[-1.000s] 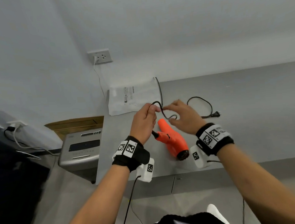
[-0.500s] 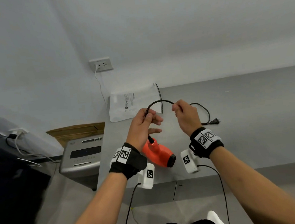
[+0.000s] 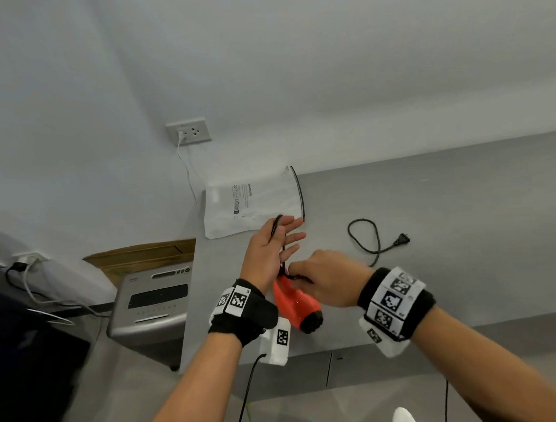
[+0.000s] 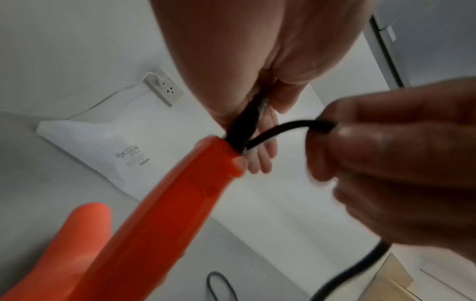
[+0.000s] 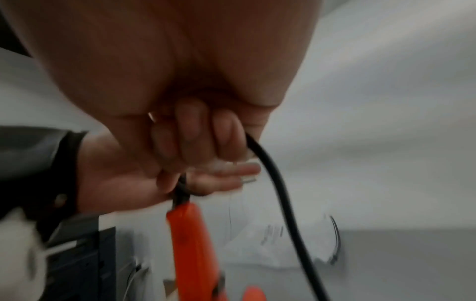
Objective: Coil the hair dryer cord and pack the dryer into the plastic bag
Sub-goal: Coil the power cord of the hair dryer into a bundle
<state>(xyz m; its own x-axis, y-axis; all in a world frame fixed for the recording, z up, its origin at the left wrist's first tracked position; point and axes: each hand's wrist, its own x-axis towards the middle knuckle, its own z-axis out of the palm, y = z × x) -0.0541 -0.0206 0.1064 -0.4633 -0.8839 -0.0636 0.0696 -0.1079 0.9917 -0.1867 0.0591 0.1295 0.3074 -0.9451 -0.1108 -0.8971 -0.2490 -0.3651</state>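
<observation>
Just in front of the plastic bag (image 3: 249,206), which lies flat at the back-left corner of the grey table (image 3: 471,229), both hands work the black cord (image 3: 363,237) of the orange hair dryer (image 3: 297,304). The left hand (image 3: 266,248) pinches folded strands of cord between thumb and palm where they leave the dryer's handle, its other fingers (image 3: 292,224) stretched out straight toward the bag. The dryer hangs below this hand, handle end up, barrel nearer the person than the bag is — whether it touches the table cannot be told. The right hand (image 3: 325,278) is just right of the handle end, fingers curled tight around a stretch of cord; the left wrist view shows that cord arching from the handle end into the right hand's pinch.

To the right of the bag, well apart from it, the loose remainder of the cord lies in a loop on the table, ending in the plug (image 3: 402,239). Above the bag, a wall socket (image 3: 189,132) holds a white cable running down beside the bag's left edge. Left of the bag and lower, off the table, stands a grey paper shredder (image 3: 151,304), with a cardboard box (image 3: 140,255) behind it.
</observation>
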